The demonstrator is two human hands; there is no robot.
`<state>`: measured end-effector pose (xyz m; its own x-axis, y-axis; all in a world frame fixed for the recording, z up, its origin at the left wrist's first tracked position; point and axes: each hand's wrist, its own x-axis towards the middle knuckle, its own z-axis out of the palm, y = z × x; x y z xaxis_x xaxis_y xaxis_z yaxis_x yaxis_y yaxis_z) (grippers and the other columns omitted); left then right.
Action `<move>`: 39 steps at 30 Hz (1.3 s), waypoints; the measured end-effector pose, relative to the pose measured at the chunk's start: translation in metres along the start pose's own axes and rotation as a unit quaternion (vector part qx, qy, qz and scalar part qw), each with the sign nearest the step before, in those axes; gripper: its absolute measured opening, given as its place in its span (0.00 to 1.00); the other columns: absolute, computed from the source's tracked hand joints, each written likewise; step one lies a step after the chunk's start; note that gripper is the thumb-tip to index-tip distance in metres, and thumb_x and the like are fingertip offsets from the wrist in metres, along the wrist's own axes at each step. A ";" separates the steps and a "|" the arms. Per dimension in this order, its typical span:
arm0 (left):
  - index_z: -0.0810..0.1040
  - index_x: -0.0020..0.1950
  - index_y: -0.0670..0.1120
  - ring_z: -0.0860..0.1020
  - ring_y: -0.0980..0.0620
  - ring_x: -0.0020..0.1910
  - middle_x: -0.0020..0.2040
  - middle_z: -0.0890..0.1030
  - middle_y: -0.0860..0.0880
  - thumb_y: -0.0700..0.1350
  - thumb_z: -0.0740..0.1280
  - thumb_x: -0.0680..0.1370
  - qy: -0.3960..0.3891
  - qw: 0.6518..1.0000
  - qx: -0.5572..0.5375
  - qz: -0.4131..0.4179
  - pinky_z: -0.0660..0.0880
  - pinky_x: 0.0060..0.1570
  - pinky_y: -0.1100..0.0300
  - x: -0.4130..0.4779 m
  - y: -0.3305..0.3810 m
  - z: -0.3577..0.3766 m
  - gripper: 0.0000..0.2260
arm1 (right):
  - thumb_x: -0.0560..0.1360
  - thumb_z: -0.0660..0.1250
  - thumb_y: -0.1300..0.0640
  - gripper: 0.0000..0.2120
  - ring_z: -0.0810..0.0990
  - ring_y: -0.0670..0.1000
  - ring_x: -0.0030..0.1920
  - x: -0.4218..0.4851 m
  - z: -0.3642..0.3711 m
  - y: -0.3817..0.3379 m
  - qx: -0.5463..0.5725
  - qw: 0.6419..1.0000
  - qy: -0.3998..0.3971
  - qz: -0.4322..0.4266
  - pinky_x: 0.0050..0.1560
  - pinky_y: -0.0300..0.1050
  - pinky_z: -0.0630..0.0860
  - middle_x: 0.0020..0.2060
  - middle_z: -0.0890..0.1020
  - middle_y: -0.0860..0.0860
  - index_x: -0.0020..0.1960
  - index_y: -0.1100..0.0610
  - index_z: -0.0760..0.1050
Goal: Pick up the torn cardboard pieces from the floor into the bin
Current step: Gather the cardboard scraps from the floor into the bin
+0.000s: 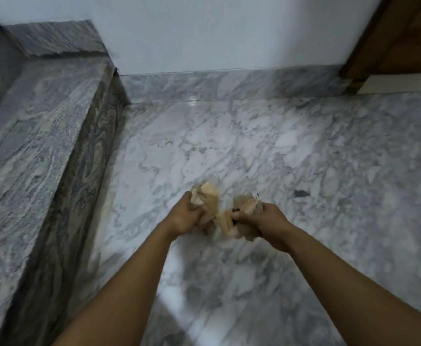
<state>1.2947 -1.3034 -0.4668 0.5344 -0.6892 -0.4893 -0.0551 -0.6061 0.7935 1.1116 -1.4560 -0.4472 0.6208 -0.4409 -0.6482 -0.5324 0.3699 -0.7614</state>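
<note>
Gripping bunches of torn cardboard pieces (210, 204), left hand (185, 217) and right hand (266, 218) sit close together above the marble floor (304, 158).

Two arms are shown bare from wrist to the lower edge of the view: the left forearm (119, 290) and the right forearm (354, 278). The left grip (184, 217) and the right grip (266, 221) are likewise uncovered and blurred
</note>
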 end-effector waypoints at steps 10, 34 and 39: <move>0.78 0.59 0.48 0.82 0.43 0.42 0.46 0.84 0.43 0.51 0.59 0.81 -0.094 0.981 -0.169 -0.008 0.78 0.44 0.48 -0.030 0.100 0.053 0.13 | 0.74 0.67 0.55 0.20 0.80 0.59 0.37 -0.012 -0.013 -0.031 0.110 0.991 0.072 0.019 0.30 0.47 0.76 0.50 0.81 0.65 0.63 0.63 0.73; 0.77 0.63 0.45 0.82 0.44 0.47 0.52 0.82 0.42 0.37 0.68 0.78 -0.425 0.901 0.081 0.036 0.80 0.45 0.47 -0.473 0.648 0.163 0.15 | 0.81 0.61 0.41 0.17 0.83 0.48 0.50 -0.708 -0.198 -0.258 0.263 0.912 0.312 0.039 0.47 0.45 0.81 0.56 0.81 0.48 0.65 0.49 0.69; 0.75 0.64 0.45 0.81 0.41 0.51 0.55 0.82 0.40 0.45 0.71 0.71 -0.529 0.834 0.141 0.073 0.78 0.52 0.40 -0.610 0.707 0.250 0.21 | 0.81 0.62 0.42 0.09 0.82 0.50 0.48 -0.877 -0.224 -0.223 0.309 0.852 0.421 0.023 0.53 0.50 0.80 0.52 0.82 0.47 0.56 0.46 0.73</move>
<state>0.7190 -1.4108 0.3018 -0.5301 -0.6377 -0.5589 -0.3296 -0.4524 0.8287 0.5572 -1.3354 0.2920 -0.1650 -0.7492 -0.6414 0.0219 0.6474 -0.7618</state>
